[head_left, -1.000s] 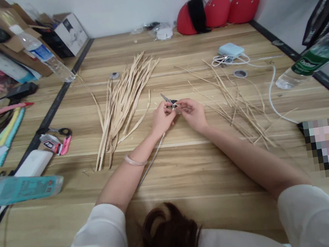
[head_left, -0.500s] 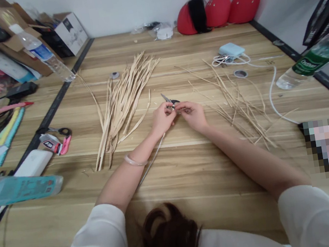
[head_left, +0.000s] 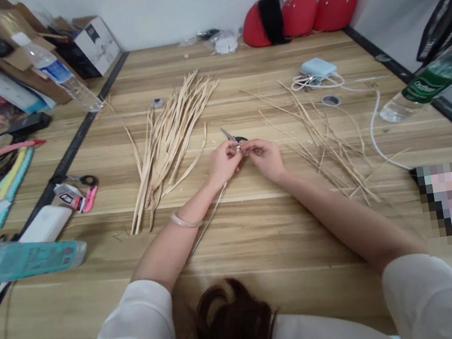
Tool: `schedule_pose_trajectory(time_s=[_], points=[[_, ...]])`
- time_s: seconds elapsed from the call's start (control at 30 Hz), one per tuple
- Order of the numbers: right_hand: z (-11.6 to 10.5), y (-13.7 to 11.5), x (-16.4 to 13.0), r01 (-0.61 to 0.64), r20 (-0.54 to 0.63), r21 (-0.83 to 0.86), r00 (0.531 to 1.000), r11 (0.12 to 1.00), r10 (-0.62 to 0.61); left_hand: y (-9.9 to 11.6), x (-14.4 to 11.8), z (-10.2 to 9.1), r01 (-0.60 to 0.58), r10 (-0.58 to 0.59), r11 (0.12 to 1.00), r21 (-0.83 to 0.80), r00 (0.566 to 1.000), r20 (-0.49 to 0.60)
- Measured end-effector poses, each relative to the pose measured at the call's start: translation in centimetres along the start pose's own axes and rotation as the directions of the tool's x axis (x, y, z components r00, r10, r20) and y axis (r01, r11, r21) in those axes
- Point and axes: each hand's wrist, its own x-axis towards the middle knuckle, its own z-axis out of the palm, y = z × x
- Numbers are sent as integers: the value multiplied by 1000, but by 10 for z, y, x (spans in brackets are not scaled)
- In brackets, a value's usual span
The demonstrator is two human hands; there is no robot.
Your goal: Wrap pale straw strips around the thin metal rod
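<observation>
Two hands, left hand [head_left: 222, 162] and right hand [head_left: 265, 156], pinch one strip [head_left: 211, 217] (three red shells [head_left: 299, 13] behind).

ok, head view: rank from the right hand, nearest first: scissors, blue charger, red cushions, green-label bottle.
From the right hand:
1. Scissors, just left of it, behind the fingertips.
2. Blue charger, farther back on the right.
3. Green-label bottle, far right edge.
4. Red cushions, against the back wall.

Three red helmets [head_left: 300, 14] lean against the far wall. A blue charger [head_left: 318, 68] with white cable [head_left: 373, 130] lies on the tabletop [head_left: 261, 232]; a green-labelled bottle [head_left: 422, 89] rests at right, cardboard boxes [head_left: 92, 45] far left.
</observation>
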Motion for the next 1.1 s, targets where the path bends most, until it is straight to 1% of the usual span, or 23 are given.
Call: schedule_pose_trajectory(time_s=[0.1, 0.3, 0.37, 0.6, 0.7, 0.77, 0.9, 1.1], points=[[0, -2, -1, 37, -44, -9, 998, 999, -37, -1, 1, 0, -3, 3, 1000, -4, 1000, -5], [1, -4, -1, 96, -80, -35, 992, 995, -98, -4, 2, 1, -18, 18, 1000, -15, 1000, -9], [1, -4, -1, 98, -81, -37, 992, 994, -101, -6, 2, 2, -13, 13, 1000, -10, 1000, -18], [-1, -4, 1, -40, -115, -134, 993, 990, 25, -10, 4, 3, -13, 13, 1000, 7, 999, -53], [0, -2, 1, -91, -93, -109, 992, 990, 81, -9, 4, 2, -15, 16, 1000, 10, 998, -59], [0, -1, 1, -104, -75, -67, 992, 992, 99, -9, 5, 1, -12, 12, 1000, 9, 998, -62], [1, 1, 1, -70, -78, -4, 995, 998, 69, -10, 6, 0, -5, 5, 1000, -2, 998, -70], [0, 0, 1, 17, -91, -85, 996, 996, -24, -12, 9, -1, -9, 9, 1000, -4, 997, -77]])
